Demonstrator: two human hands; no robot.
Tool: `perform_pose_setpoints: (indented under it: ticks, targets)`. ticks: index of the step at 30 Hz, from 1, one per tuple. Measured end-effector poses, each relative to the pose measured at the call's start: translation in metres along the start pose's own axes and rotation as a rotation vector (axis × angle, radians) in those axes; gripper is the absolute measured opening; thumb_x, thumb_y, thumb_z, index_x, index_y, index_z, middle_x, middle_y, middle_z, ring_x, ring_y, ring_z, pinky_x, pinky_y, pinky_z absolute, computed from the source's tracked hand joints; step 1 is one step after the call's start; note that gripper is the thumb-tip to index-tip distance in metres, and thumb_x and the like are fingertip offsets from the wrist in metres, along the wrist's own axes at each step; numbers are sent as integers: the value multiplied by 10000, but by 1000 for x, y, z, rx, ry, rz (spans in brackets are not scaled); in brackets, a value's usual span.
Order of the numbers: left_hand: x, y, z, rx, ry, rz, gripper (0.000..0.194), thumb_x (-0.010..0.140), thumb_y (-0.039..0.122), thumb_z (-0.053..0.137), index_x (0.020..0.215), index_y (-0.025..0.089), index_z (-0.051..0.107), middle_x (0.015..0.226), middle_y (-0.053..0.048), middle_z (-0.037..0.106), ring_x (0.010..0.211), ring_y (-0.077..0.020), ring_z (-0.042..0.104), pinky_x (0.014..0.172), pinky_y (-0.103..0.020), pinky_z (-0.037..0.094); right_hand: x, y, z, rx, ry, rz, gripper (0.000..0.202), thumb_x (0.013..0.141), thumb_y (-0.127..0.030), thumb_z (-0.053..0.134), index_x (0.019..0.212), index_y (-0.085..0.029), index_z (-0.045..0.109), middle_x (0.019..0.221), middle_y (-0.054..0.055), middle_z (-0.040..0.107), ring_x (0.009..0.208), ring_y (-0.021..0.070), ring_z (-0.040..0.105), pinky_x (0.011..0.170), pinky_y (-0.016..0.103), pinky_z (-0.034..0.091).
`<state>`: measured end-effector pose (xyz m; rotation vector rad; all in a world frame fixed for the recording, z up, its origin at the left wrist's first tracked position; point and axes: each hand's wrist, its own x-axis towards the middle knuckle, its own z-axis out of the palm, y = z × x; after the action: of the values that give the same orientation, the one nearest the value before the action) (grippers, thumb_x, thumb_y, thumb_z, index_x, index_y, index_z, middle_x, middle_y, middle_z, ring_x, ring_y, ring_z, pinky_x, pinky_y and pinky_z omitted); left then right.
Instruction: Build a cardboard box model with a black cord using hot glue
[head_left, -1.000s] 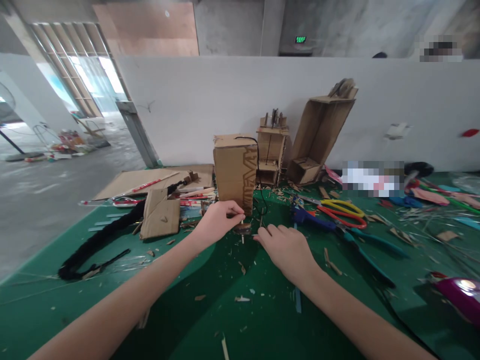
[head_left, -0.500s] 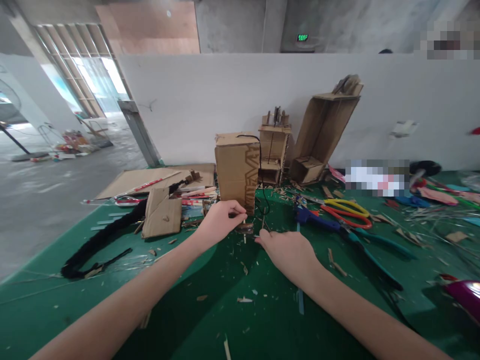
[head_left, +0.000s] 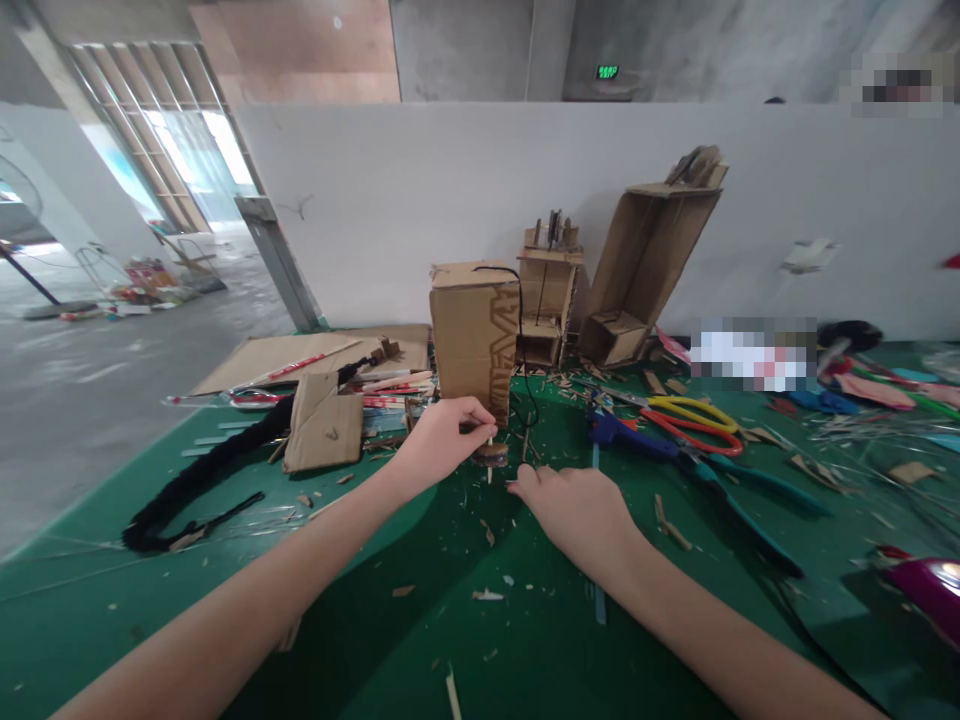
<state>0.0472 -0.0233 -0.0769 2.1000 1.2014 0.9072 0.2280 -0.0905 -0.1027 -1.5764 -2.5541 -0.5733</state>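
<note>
My left hand is closed in a pinch on the upper end of a short pale wooden stick. Around that stick sits a small brown cardboard disc, held upright-axis above the green table. To the right of the disc and apart from it, my right hand is closed with thumb and fingers pressed together. Whatever it may hold is too small to make out. Just behind both hands stands a tall cardboard box, with a black cord hanging down its right side.
Orange-and-yellow-handled scissors, a blue glue gun and teal-handled pliers lie to the right. Two open cardboard structures lean near the white partition. A black fuzzy strip and cardboard pieces lie left. Scraps litter the green table.
The brown disc has turned on its stick and shows a rounder edge. My right hand has shifted very slightly; my left hand keeps its pinch in nearly the same place.
</note>
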Motion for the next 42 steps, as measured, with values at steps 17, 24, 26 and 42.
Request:
perform_pose_setpoints:
  ticks: [17,24,26,42]
  targets:
    - [-1,-3,-1,17,3,7,92,786,273,583,790,189,618,818,-19,705,752,-152,652,695,-278,505,3,2,-5,-30,72,3,322,951,-319,368,741,-174,565,592,25,625,509,154,595,444,257,165]
    - [-1,-5,0,4,4,0,81,783,255,582,789,185,621,818,-21,706,762,-151,651,724,-280,505,5,0,-5,-29,-35,5,313,951,-323,367,781,-162,574,523,47,636,467,180,621,417,251,231]
    - [-1,-5,0,8,8,-2,85,782,258,582,785,183,622,820,-23,705,759,-152,649,720,-281,504,5,-2,-4,-24,-46,10,314,950,-327,370,790,-156,578,520,53,640,466,183,627,415,248,251]
    - [-1,-1,-1,12,9,-12,75,777,254,585,777,187,619,810,-17,699,753,-149,643,708,-280,496,-2,-6,-3,-15,-62,13,335,948,-329,363,777,-151,589,473,41,605,441,166,605,402,231,228]
